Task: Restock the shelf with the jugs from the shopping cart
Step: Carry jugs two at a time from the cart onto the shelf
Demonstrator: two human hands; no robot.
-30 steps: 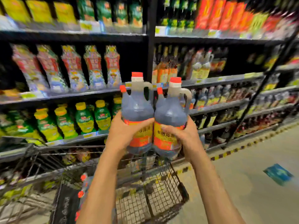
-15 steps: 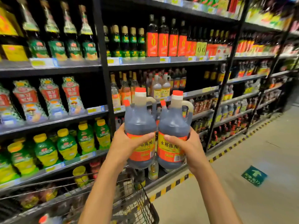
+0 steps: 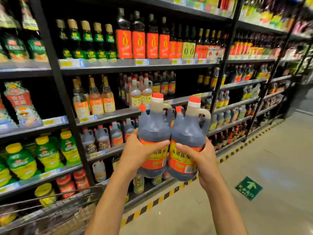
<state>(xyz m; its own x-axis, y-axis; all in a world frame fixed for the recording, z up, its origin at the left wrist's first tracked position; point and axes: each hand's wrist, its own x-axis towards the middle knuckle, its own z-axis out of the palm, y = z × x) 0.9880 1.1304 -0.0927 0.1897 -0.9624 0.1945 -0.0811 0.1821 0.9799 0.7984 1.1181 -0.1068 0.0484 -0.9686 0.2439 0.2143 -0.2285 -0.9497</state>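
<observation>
left grip [image 3: 137, 152] clamped on left jug [image 3: 153, 129] at its label | right grip [image 3: 202, 158] clamped on right jug [image 3: 188, 133] likewise | jugs upright, touching, aloft before shelf [image 3: 118, 114]

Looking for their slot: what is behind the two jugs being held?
Behind the held jugs: store shelves, with similar red-capped jugs showing just to their left. What stands directly behind them is covered.
</observation>
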